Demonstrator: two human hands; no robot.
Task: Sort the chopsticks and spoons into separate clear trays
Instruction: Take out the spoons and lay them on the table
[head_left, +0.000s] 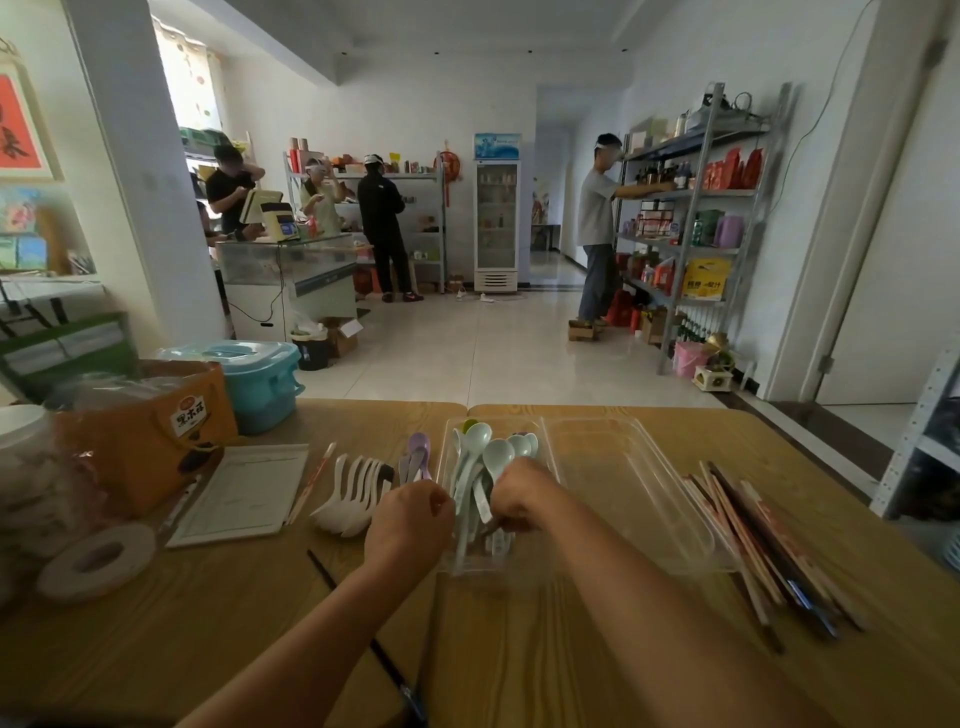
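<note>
Grip? What do your hands have hold of?

— My right hand (519, 493) is down in the left clear tray (452, 569). Its fingers are curled round the handles of the pale green spoons (493, 457) lying there, with their bowls pointing away from me. The back of the hand hides which handles I actually hold.

And the other hand?

— My left hand (410, 525) is bunched at that tray's left wall, thumb and forefinger drawn together close to the rim. I cannot tell whether it has hold of anything.

Where is everything else that needs sorting?

— The right clear tray (623, 493) sits touching the left one, side by side. Just beyond its right wall a heap of chopsticks (753, 535) lies on the table (156, 649), some pale and patterned, some dark. To the left of my left hand a nested row of white spoons (353, 493) rests on the wood. A few purple spoons (418, 454) lie between them and the left tray. Further left there is a wrapped pair of chopsticks (317, 475). One dark chopstick (322, 569) lies loose near my left forearm.

And further out?

— A paper sheet (244, 491) lies beside the wrapped pair, and a tape roll (98, 561) is near the table's left edge. Behind them stand an orange box (145, 436) and a teal container (260, 379).
</note>
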